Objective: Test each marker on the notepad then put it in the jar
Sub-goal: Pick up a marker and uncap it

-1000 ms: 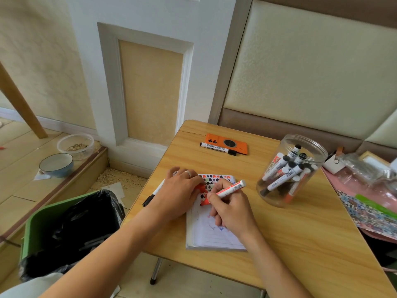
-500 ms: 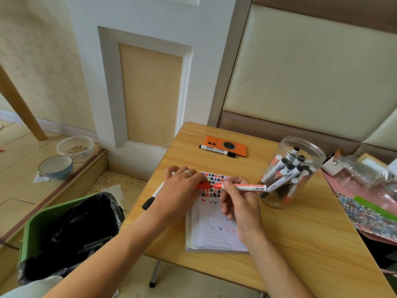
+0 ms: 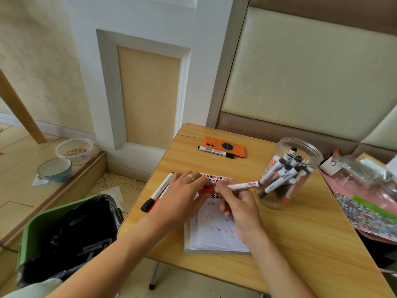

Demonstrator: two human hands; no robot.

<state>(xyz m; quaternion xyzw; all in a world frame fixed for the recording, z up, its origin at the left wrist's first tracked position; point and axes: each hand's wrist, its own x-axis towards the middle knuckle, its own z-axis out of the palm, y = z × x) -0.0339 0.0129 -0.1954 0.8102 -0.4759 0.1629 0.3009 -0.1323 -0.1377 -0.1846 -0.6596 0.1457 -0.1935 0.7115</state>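
While my right hand (image 3: 240,203) grips the red marker (image 3: 240,186) level at frame centre over the notepad (image 3: 217,237), my left hand (image 3: 182,194) pinches its cap (image 3: 205,190) to seal it for the jar (image 3: 290,173), centre right.

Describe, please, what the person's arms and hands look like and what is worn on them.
Both forearms are bare up to the frame's edge, with no sleeves, watch or bracelet showing. The left hand wears a plain silver-coloured ring on one finger. The right hand shows no ring or glove. A pale piece of clothing shows at the lower left corner.
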